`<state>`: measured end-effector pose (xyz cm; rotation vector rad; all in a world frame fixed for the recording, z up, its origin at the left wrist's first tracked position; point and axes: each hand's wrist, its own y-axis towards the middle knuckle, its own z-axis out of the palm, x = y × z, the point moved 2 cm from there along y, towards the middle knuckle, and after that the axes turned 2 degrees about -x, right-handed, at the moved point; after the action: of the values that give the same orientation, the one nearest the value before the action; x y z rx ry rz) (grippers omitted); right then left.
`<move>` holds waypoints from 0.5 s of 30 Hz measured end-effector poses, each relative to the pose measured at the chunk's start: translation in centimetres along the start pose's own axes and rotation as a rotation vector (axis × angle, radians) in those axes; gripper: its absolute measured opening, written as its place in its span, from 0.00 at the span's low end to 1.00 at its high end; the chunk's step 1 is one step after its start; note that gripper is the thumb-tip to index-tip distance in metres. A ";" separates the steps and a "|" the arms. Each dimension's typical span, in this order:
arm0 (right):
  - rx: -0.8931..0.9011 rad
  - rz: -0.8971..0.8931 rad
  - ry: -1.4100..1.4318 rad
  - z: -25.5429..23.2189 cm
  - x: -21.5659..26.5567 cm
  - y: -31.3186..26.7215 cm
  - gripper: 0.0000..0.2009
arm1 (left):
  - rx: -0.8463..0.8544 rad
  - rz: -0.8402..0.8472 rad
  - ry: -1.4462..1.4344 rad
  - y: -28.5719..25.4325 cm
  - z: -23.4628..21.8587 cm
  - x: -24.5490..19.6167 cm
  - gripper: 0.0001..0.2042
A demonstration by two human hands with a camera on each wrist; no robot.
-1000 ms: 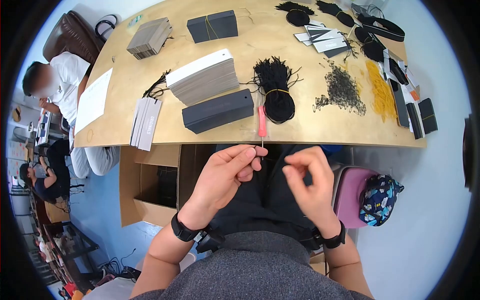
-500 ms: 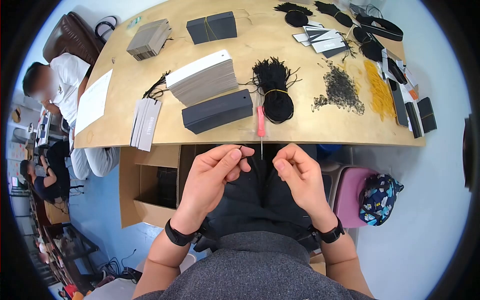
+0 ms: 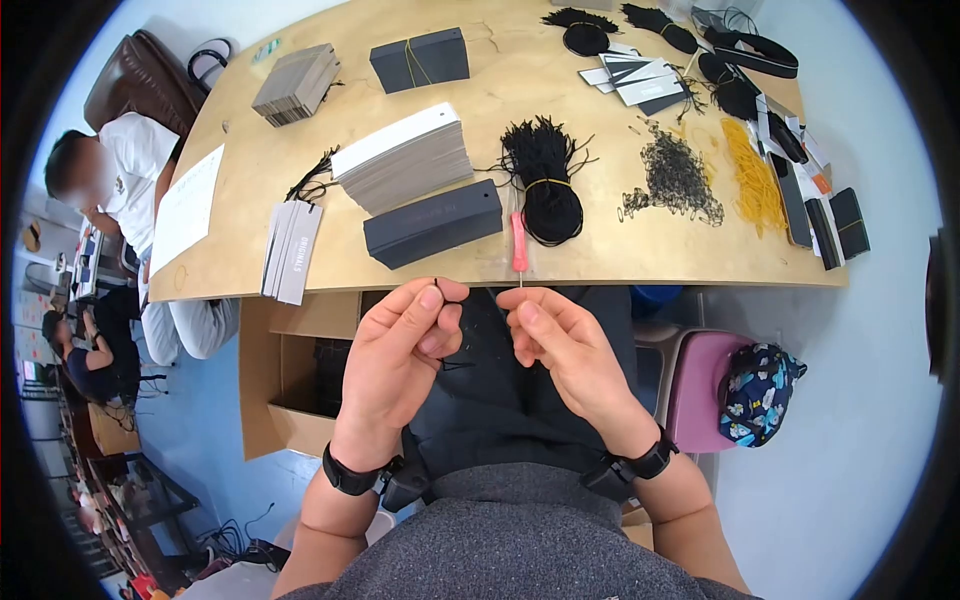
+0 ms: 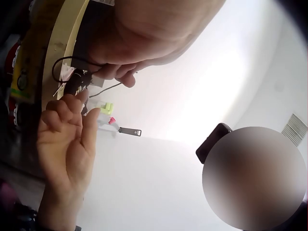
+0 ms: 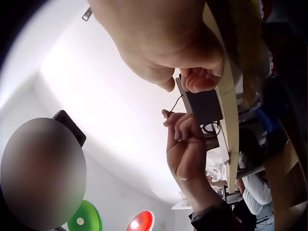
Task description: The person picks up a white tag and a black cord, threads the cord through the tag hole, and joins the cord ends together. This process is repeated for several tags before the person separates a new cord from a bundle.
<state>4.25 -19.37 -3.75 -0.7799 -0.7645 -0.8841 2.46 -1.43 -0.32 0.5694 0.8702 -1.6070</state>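
Thumb and index finger of my left hand [image 3: 395, 325] pinch a thin black cord [image 5: 177, 103] in front of the table edge. A dark loop of it hangs below those fingers in the head view. My right hand [image 3: 565, 345] is just to the right, fingers loosely bent; in the left wrist view its thumb and index stand apart near the cord. A pink-handled tool [image 3: 518, 245] with a thin metal shaft lies at the table edge, shaft pointing at the right fingertips. Behind it lies a banded bundle of black cords [image 3: 550, 210].
Stacks of dark tags [image 3: 432, 225] and pale tags [image 3: 405, 155] stand mid-table. Strung tags [image 3: 292, 250] lie left. Small black pins [image 3: 680, 175] and yellow bands [image 3: 750, 175] are heaped right. A cardboard box [image 3: 300, 430] is below; a person [image 3: 130, 180] sits left.
My left hand has drawn left and down with the black cord, which now points upward from the pinch. The right hand has come left, toward the tool's shaft.
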 end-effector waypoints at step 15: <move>-0.015 -0.188 -0.222 0.6 2.1 -1.7 0.09 | 0.034 0.062 0.055 -0.9 -0.1 -0.3 0.12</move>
<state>3.48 -20.39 -1.29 -0.8382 -1.0410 -0.9824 1.66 -1.13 0.02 0.6614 0.8596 -1.5589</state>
